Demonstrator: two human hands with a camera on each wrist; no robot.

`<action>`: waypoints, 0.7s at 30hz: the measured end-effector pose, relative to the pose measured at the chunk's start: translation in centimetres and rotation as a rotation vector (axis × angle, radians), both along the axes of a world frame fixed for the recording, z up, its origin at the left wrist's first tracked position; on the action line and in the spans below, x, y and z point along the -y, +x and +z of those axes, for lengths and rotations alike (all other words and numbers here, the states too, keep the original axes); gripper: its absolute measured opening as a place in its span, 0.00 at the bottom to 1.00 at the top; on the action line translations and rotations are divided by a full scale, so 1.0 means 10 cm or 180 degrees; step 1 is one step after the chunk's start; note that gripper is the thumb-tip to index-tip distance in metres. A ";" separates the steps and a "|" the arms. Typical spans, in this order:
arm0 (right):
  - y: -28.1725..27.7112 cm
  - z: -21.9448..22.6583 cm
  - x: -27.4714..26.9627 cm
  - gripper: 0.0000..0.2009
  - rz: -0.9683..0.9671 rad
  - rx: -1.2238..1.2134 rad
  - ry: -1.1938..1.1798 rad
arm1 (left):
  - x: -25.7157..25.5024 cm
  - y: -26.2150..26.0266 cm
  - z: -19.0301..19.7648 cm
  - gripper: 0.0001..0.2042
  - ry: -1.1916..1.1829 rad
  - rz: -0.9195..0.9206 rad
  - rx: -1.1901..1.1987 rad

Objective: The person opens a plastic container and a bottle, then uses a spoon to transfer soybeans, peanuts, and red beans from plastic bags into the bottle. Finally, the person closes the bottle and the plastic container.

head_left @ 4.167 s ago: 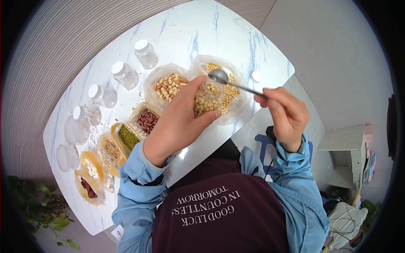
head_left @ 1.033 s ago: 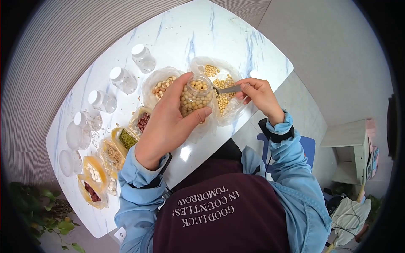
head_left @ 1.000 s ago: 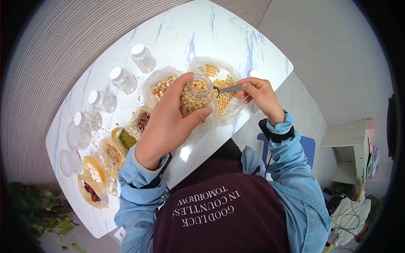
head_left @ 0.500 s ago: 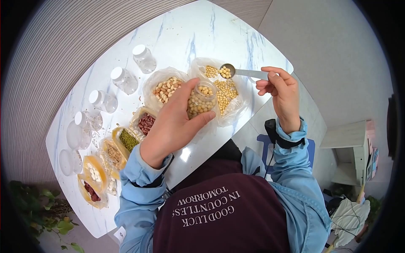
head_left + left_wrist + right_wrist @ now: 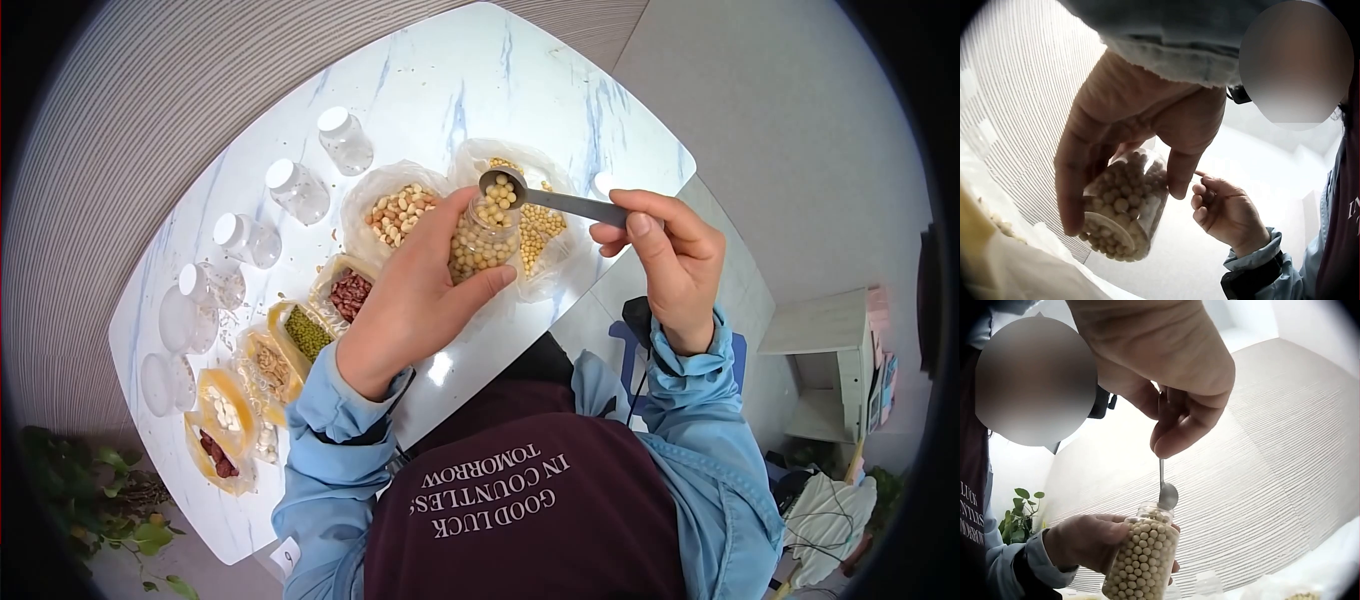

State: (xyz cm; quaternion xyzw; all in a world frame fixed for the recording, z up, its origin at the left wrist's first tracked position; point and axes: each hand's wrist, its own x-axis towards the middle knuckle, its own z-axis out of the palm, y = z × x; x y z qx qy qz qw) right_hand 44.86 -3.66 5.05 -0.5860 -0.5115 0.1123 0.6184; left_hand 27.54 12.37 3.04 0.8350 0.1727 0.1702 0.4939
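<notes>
A clear, lidless jar (image 5: pixel 490 238) stood packed to its neck with round, pale yellow beans (image 5: pixel 1140 565), held at a slight tilt above the near side of the desk (image 5: pixel 430 100). A gray measuring spoon (image 5: pixel 570 204), its bowl loaded with more beans, reached in from the right, the bowl tipped at the jar's mouth and the straight handle running out to the right. Just beyond the jar, a translucent plastic bag (image 5: pixel 572 245) lay open on the desk, beans scattered across its inside.
</notes>
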 end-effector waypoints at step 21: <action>0.30 -0.75 -0.17 0.10 -0.0530 -0.0404 -0.0976 | 0.04 -0.02 0.21 0.33 -0.1426 0.0607 0.1543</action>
